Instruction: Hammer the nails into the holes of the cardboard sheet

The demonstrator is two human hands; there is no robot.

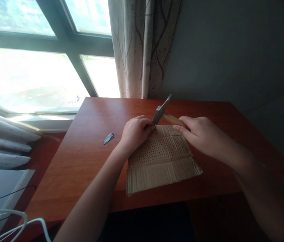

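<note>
Right hand (199,136) gripped hammer (174,120) | left hand (135,131), hold unclear to me, sat beneath hammer's head | cardboard (160,158) between them | nails (108,138) left of both | seemingly hammering; next blow likely called for careful aim

A wooden-handled hammer (170,118), metal head tilted, is just right of the frame's centre; below it lies brown cardboard (162,161), creased, ragged-edged, dotted with rows of small holes.
</note>
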